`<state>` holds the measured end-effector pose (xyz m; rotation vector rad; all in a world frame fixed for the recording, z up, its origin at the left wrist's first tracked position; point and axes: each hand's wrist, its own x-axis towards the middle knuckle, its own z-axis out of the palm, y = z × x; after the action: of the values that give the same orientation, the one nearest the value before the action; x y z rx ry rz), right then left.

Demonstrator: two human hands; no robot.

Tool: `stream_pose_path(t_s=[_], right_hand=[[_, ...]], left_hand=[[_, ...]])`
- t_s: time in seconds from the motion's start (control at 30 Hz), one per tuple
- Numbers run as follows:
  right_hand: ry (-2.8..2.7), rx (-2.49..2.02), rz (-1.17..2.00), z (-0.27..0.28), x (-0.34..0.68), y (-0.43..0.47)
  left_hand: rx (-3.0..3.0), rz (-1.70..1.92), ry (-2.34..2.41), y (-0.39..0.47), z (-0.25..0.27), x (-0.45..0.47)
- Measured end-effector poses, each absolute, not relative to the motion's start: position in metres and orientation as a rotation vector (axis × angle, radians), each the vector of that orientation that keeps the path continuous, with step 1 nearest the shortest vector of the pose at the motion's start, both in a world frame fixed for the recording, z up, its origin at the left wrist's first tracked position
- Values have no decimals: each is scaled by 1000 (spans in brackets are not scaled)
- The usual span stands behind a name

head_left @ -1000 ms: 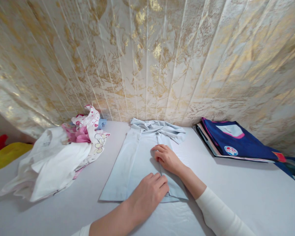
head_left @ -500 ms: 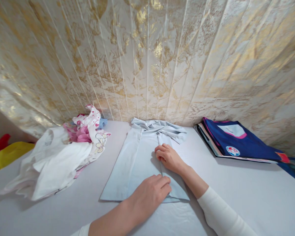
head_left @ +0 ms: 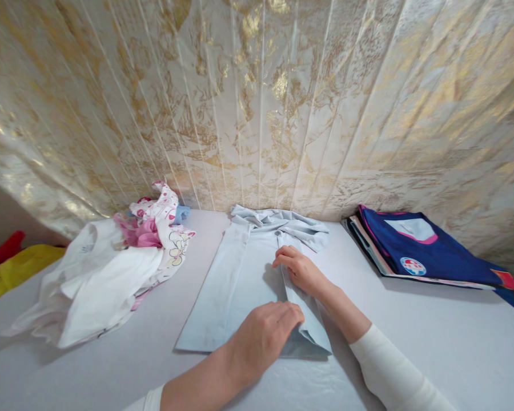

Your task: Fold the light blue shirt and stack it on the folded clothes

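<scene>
A light blue shirt (head_left: 227,297) lies spread in front of me, its hem toward me and its upper part bunched in folds at the far end. My left hand (head_left: 274,331) pinches the shirt's front edge near the hem and holds it lifted, so the cloth gapes beneath. Farther up that same edge, my right hand (head_left: 297,268) has its fingers closed on the strip of cloth. The fingertips of both hands are partly hidden by the hands and the fabric.
To the left lies a loose heap with a white top (head_left: 103,279) and pink printed clothes (head_left: 149,231). Yellow cloth (head_left: 21,271) is at the far left. A folded stack topped by a navy garment (head_left: 445,245) sits on the right. Behind hangs a gold-patterned curtain (head_left: 257,114).
My left hand has raised the shirt's edge and moved slightly right, opening a gap near the hem. My right hand has shifted a little to the right. The view has moved slightly.
</scene>
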<state>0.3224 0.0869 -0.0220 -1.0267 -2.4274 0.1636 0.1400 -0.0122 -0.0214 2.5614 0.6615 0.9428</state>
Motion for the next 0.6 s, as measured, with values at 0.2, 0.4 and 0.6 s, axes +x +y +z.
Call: stream_pose_path(t_s=[0.2, 0.4, 0.6], right_hand=[[-2408, -1075, 17, -26, 337, 113], [-2416, -1047, 29, -11, 327, 114], [-2493, -998, 105, -17, 304, 109]], left_hand=[[2549, 939, 619, -13, -21, 141], [2602, 963, 639, -17, -18, 138], [2609, 748, 821, -24, -11, 122]])
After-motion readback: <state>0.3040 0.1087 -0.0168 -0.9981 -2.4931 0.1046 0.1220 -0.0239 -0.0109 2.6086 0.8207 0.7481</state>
